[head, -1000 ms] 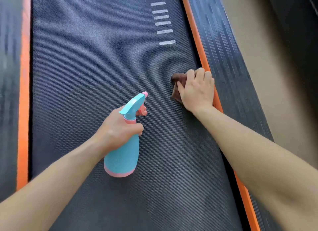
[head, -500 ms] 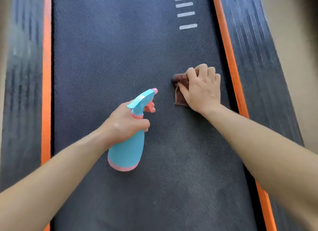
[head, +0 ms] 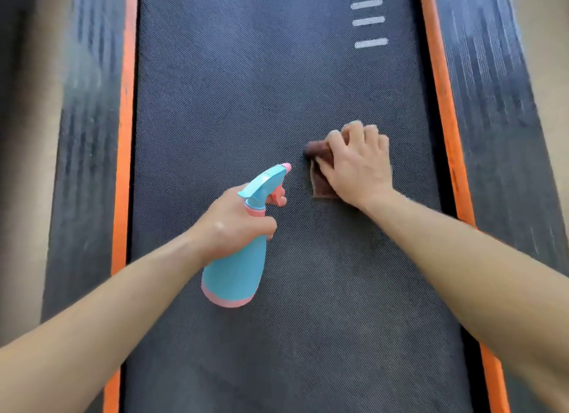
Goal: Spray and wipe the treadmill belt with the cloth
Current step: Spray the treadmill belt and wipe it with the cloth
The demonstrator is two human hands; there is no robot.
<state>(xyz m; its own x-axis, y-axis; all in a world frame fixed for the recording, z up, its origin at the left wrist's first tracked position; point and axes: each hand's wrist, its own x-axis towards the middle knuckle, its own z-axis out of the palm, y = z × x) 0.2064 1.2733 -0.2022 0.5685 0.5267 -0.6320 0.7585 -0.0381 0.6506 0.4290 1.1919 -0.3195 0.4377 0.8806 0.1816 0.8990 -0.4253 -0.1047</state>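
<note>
Left grip: wrapped round the neck of the spray bottle, thumb across the front just under the pink collar. The bottle is teal with a pink base. The body hangs below the grip toward the camera and the head tilts forward. The nozzle sits past the knuckles and aims ahead and toward the other grip. The pink trigger shows just beyond the fingers; can't tell if a finger is on it.

Right grip: fingers bent over the cloth, holding it down on the belt. The cloth is brown and mostly hidden under the palm. Its exposed part sticks out on the thumb side, toward the left grip. Fingertips are slightly blurred.

The grips are near each other but not touching. The nozzle tip is just short of the cloth's exposed edge.

The belt is dark with a woven texture. It lies under both grips and runs on ahead of them. White dashes are printed on it well ahead of the right grip.

Outboard of the left grip: left orange strip, then the dark ribbed left side rail. Outboard of the right grip: right orange strip, crossed by the right forearm, then the right side rail. Beyond that is pale floor, blurred.
</note>
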